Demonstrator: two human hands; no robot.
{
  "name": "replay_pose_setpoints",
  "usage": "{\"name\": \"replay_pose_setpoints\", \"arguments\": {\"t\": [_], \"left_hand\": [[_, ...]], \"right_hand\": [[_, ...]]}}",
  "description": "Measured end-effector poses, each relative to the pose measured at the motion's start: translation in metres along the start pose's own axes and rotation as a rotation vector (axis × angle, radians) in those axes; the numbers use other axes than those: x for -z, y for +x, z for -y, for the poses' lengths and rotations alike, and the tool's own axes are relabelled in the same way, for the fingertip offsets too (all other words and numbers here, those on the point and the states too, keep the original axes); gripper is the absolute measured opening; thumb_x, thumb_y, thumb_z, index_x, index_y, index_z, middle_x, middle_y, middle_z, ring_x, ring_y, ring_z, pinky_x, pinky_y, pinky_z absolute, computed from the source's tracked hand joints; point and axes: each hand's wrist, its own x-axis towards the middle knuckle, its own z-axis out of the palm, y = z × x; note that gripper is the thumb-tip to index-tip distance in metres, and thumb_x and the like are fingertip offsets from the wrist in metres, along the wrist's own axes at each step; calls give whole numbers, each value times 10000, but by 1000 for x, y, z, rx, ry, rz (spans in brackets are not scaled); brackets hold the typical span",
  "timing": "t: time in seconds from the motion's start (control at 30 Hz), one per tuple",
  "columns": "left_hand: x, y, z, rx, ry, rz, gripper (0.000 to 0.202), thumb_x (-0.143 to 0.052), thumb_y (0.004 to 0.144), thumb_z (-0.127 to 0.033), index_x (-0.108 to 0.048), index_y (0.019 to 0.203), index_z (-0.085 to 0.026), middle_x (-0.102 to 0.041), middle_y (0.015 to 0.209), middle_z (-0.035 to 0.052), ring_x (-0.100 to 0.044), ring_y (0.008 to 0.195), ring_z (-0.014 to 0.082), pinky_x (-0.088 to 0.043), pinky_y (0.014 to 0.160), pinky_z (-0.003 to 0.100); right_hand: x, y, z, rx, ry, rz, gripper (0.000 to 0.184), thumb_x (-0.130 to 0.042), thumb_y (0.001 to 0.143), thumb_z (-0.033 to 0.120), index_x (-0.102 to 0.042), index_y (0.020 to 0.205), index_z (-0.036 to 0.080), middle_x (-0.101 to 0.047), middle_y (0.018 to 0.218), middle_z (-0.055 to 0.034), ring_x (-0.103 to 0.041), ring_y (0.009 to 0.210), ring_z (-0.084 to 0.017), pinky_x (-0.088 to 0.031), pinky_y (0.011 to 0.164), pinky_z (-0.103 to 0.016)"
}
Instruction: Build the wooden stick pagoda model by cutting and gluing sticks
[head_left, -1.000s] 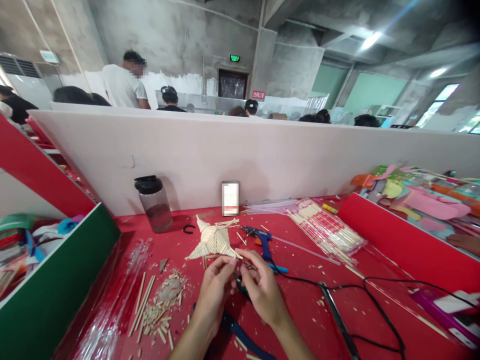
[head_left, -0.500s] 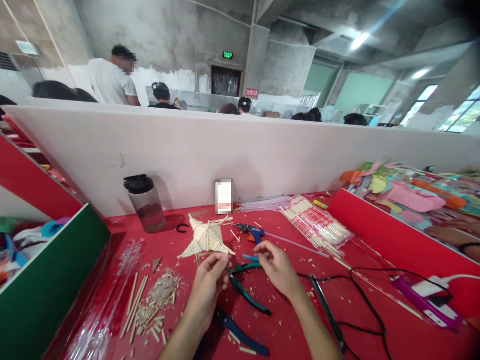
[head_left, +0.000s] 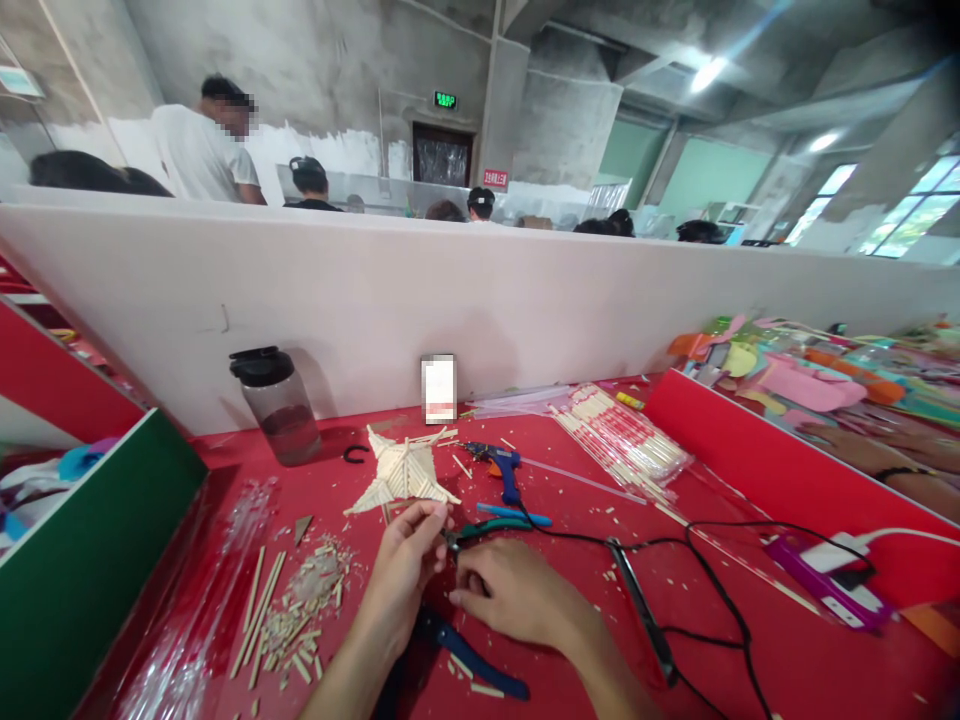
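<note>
My left hand (head_left: 411, 560) is closed in a pinch by the lower edge of a star shape (head_left: 405, 468) built from thin wooden sticks. What its fingertips hold is too small to make out. My right hand (head_left: 517, 590) is curled over the lower handle of green-and-black pliers (head_left: 495, 525), hiding that handle; the jaws lie close to my left fingertips. Just beyond the pliers lies a blue pen-like stick (head_left: 517, 514). A blue-handled cutter (head_left: 480, 665) lies below my hands.
A blue glue gun (head_left: 504, 470) lies behind the pliers. Stick offcuts (head_left: 300, 610) lie at left, near a dark bottle (head_left: 281, 415). Bundled sticks (head_left: 622, 440), black cable (head_left: 720, 590) and a purple power strip (head_left: 829, 590) are at right. A white partition (head_left: 360, 290) stands behind.
My right hand has moved from beside the blue pen-like stick down and left onto the pliers. That stick now lies uncovered. My left hand keeps its pinch, and the view has shifted slightly.
</note>
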Motion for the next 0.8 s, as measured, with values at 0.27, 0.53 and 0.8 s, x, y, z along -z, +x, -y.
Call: {"name": "replay_pose_setpoints", "arguments": {"t": [0.27,0.53,0.8], "left_hand": [[-2,-1,-2,-15,24,-19,445,-880,586,-472,-645,784,-151,-640,709,-19,-446,457,39,-310,431,172],[-1,0,0,-11,17,-21,448,-885,582,-462,-651,801,-149,-631,697,-23,-448,462,36,-317,433,165],[-1,1,2,-15,8,-20,450,-879,587,-479,-649,796,-154,-628,709,-21,-439,458,35,-311,432,166]], "right_hand": [[27,1,-36,-302,-237,-227,191,-495,988,219,-684,1001,201,-718,941,-64,-661,872,-213,-418,736,-269],[17,7,-67,-333,-311,-195,296,-498,975,179,-772,1069,238,-661,1019,-103,-603,1010,-250,-455,856,-305],[19,10,-73,-424,-326,-166,150,-624,919,207,-769,950,234,-687,1000,-90,-623,1001,-279,-458,820,-331]]}}
